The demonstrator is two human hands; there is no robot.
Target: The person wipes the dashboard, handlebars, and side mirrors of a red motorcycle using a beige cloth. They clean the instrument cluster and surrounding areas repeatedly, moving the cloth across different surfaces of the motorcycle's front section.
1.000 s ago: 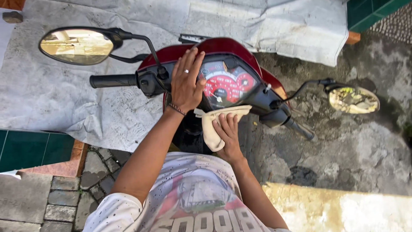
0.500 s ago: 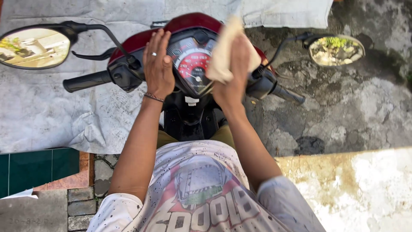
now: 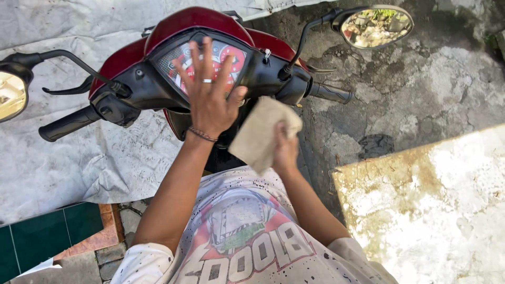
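Cloth [image 3: 261,132] clutched in right hand [image 3: 285,151]; left hand [image 3: 209,92] splayed.

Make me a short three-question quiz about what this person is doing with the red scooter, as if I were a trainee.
1. True or false: the right hand holds a beige cloth.
2. Which part does the left hand cover? A. the right mirror B. the instrument panel C. the seat
3. Fill in: the left hand's fingers are ____, not curled in a grip.

Key
1. True; the cloth is bunched in that hand, below the scooter's red front cover.
2. B; the palm lies over the instrument panel, between the two handlebar grips.
3. Spread; a ring shows on one finger.
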